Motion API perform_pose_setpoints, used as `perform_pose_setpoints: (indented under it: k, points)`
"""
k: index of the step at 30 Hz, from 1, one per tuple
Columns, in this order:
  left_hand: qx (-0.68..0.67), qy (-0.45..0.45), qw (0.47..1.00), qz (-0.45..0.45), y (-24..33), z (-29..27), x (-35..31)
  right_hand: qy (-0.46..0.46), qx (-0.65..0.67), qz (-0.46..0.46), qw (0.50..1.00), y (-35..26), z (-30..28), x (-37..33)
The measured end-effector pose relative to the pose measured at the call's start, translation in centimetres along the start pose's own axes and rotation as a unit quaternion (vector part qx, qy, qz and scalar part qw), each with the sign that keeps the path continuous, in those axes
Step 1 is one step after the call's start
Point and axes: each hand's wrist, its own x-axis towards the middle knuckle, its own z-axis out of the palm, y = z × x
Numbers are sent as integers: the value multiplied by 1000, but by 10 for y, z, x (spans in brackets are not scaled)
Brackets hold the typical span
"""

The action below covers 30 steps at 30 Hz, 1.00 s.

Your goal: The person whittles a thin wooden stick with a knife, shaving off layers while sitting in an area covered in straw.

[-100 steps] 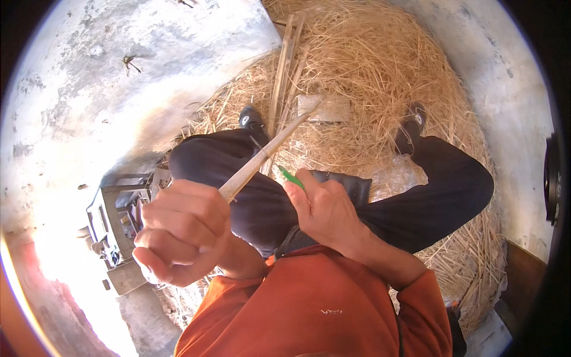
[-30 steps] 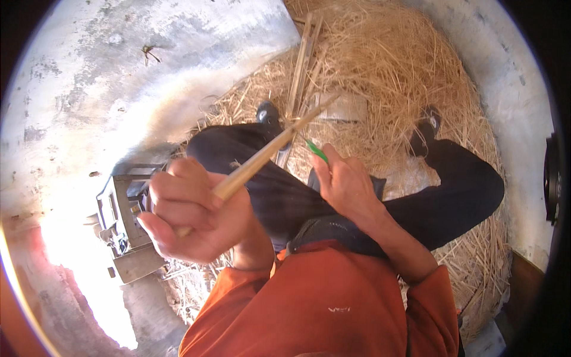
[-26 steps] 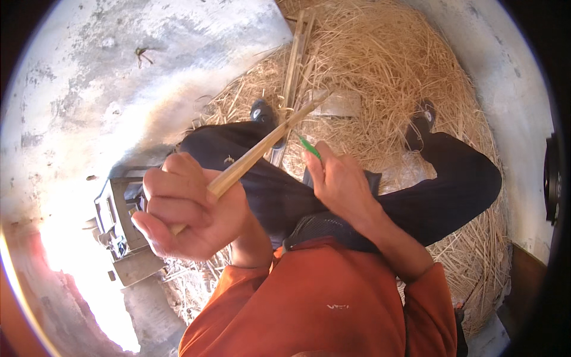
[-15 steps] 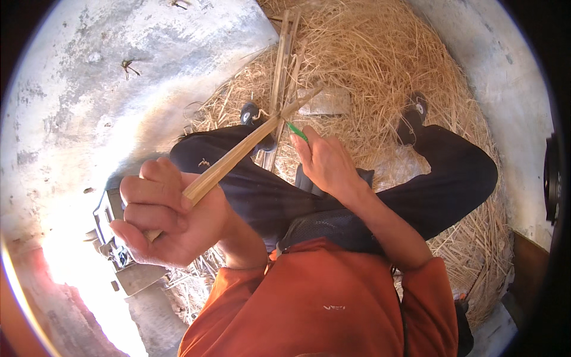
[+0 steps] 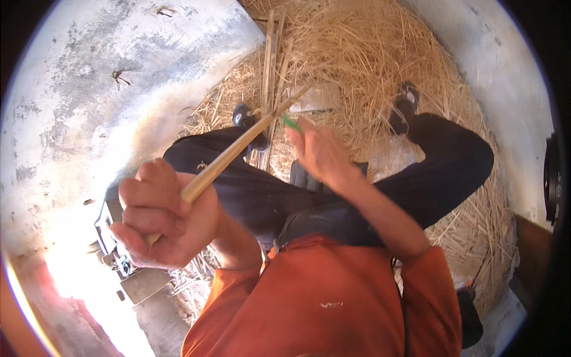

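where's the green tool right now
In the head view, the green tool is in the right hand, above the picture's centre, close to the wooden stick.

A whitewashed wall (image 5: 65, 113) blotched with grey fills the left side, two small dark twig-like pieces (image 5: 121, 78) showing against it. A plainer pale wall (image 5: 505, 95) curves along the right. Loose, dry golden straw (image 5: 375, 47) covers much of the floor, around a pale flat block (image 5: 321, 97). At lower left, glaring white light (image 5: 83, 285) washes out detail beside a dark boxy frame (image 5: 110, 217); a brown panel (image 5: 531, 250) stands in shadow at lower right.
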Motion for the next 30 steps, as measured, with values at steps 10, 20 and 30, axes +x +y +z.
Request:
perform_pose_setpoints:
  k: [10,20,30]
  points:
    - [16,18,1000,20,-4,3,0,89,-95,40,991,35,13,15]
    - [-19,-14,1000,7,-6,-3,4,51,-42,8,998,74,33,34]
    - [-36,-3,999,-5,-2,-12,6,-72,511,264,814,90,9,18]
